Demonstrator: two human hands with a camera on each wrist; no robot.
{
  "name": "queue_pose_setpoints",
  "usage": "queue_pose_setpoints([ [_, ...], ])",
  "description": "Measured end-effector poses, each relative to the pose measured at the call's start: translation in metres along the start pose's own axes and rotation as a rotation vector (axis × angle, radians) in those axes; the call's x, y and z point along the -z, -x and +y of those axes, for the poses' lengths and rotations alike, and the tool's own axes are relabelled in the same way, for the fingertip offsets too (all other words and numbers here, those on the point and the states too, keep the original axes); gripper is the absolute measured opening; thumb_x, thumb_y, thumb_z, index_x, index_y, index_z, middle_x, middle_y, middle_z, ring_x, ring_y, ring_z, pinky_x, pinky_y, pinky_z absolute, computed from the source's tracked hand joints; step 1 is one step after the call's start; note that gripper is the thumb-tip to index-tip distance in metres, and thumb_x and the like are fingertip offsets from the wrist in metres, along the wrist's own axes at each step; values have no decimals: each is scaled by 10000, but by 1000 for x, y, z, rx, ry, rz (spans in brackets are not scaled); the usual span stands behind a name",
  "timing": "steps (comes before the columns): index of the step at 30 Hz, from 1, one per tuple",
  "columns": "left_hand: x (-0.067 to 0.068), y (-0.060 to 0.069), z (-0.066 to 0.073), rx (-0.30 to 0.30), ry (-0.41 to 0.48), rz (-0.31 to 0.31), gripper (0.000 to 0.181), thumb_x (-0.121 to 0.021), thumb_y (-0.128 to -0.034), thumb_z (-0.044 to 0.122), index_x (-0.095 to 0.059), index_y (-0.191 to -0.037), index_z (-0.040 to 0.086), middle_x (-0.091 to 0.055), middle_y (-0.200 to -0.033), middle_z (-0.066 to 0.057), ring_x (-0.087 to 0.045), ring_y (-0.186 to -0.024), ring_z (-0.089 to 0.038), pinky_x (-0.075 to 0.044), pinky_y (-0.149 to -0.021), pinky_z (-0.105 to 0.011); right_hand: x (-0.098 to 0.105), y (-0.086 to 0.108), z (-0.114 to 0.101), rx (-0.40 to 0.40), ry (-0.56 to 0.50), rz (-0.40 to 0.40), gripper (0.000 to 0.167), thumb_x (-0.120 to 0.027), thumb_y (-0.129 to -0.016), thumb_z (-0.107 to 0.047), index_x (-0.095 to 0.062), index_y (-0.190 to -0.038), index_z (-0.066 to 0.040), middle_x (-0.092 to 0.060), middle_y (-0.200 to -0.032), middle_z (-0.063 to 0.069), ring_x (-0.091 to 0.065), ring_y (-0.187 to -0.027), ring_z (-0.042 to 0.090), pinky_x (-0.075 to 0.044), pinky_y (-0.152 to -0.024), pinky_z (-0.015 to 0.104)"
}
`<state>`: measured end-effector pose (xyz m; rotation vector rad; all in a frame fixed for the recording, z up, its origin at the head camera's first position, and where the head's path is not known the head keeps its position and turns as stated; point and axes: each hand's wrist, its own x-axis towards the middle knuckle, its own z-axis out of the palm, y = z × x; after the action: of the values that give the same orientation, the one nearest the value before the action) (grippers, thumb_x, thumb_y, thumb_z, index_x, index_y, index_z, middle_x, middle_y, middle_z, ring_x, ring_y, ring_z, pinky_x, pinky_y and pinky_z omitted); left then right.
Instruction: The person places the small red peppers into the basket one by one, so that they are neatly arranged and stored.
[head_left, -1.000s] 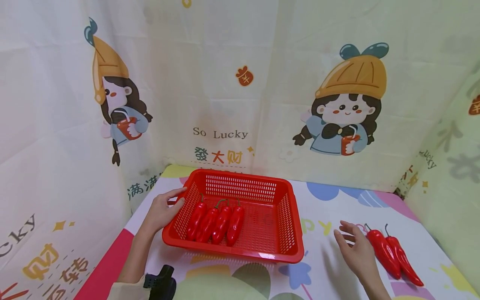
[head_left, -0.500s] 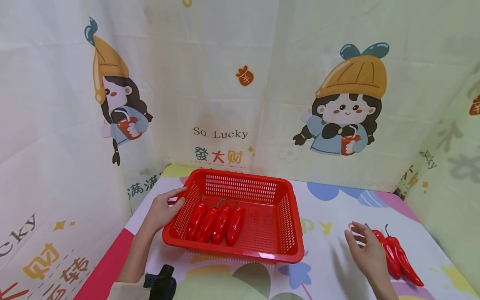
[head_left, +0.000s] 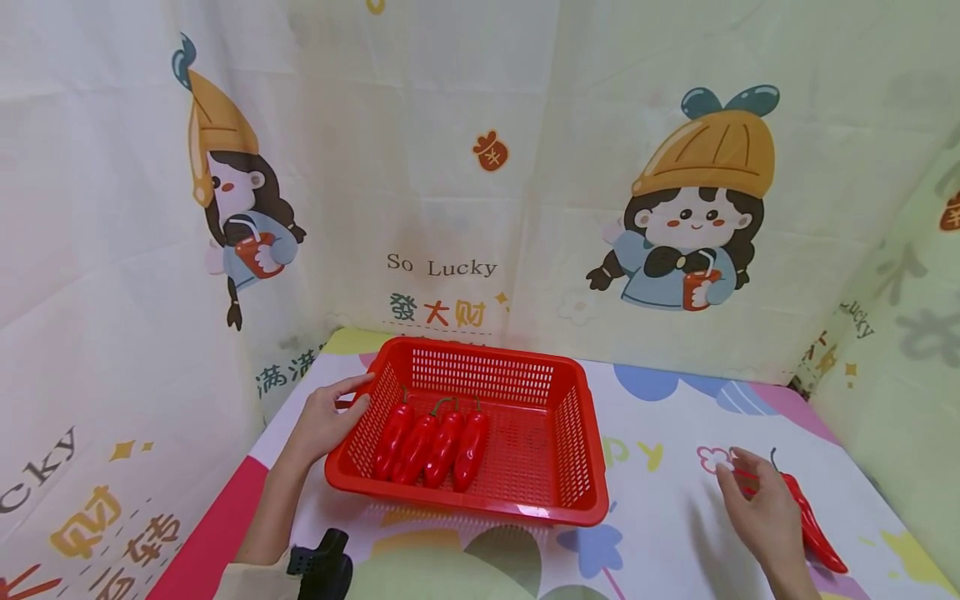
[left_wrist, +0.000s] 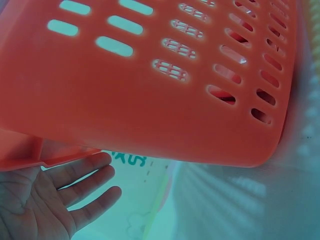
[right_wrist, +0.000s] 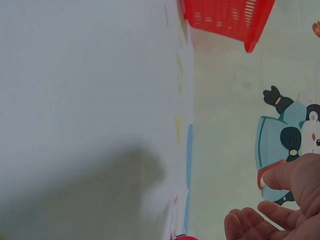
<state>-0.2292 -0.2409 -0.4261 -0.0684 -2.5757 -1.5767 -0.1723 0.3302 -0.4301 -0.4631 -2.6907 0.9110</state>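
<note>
While the left hand (head_left: 327,423) stays with nearly straight fingers at the left rim of the basket (head_left: 517,514), the four peppers (head_left: 444,450) inside lie unmoved, side by side toward its left. Farther right, the right hand (head_left: 768,510) has shifted rightward above the worktop (head_left: 652,492), now mostly hiding the inner pepper (head_left: 745,477) of a loose pair; the outer pepper (head_left: 813,527) lies just beyond. Its grip is fairly wide, fingers curved loosely, nothing held, so both loose peppers seem within reach.
</note>
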Motion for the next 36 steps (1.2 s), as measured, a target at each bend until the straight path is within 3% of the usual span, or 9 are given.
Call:
queue_pose_setpoints([
  [2,0,0,0,2,7,-4,483,-643,-1002,207,-568,-1470,114,-620,-1384,-220,-718,-930,-265,-637,-710,-365,2,-2,4,-2,13,-3,562,-598,-1021,-254,-446,-1458,65,-539,-1375,336,-581,-1182,467,-477,-612,111],
  [4,0,0,1,5,13,-8,485,-644,-1002,210,-567,-1471,116,-623,-1377,-220,-719,-933,-267,-637,-709,-368,3,-4,8,-9,29,-1,566,-602,-1017,-248,-445,-1454,75,-538,-1364,339,-576,-1178,470,-529,-655,182],
  [7,0,0,1,8,17,-12,488,-647,-1001,215,-565,-1473,118,-625,-1375,-218,-718,-935,-266,-637,-711,-369,5,-6,13,-27,48,14,570,-614,-1001,-211,-437,-1448,94,-521,-1351,349,-549,-1179,484,-598,-780,385],
  [9,0,0,1,8,14,-10,487,-648,-1001,215,-567,-1471,118,-625,-1377,-216,-717,-936,-264,-637,-711,-368,6,-7,16,-48,53,19,591,-620,-995,-209,-419,-1453,105,-495,-1357,361,-514,-1192,503,-558,-892,575],
  [11,0,-1,2,7,12,-10,488,-649,-1000,215,-568,-1471,119,-621,-1383,-215,-717,-933,-263,-637,-711,-367,7,-8,19,-71,56,19,608,-617,-990,-205,-398,-1460,114,-466,-1377,372,-478,-1214,519,-485,-967,662],
  [16,1,-1,2,1,8,-8,486,-647,-1000,206,-568,-1470,114,-612,-1392,-222,-718,-927,-267,-637,-711,-368,10,-9,25,-114,80,-5,656,-627,-981,-223,-367,-1479,115,-412,-1427,380,-418,-1246,541,-432,-1020,704],
  [24,0,-1,1,23,6,-5,483,-646,-998,201,-571,-1470,130,-632,-1366,-214,-718,-950,-287,-636,-704,-360,9,-10,35,-145,105,1,655,-655,-955,-173,-365,-1464,120,-381,-1360,398,-365,-1204,557,-465,-955,711],
  [36,1,-1,0,-9,10,-14,478,-637,-1002,185,-567,-1466,93,-614,-1383,-234,-720,-929,-276,-637,-704,-367,7,-16,48,-170,144,-40,744,-729,-893,-135,-333,-1459,140,-386,-1315,394,-385,-1164,548,-535,-889,668],
])
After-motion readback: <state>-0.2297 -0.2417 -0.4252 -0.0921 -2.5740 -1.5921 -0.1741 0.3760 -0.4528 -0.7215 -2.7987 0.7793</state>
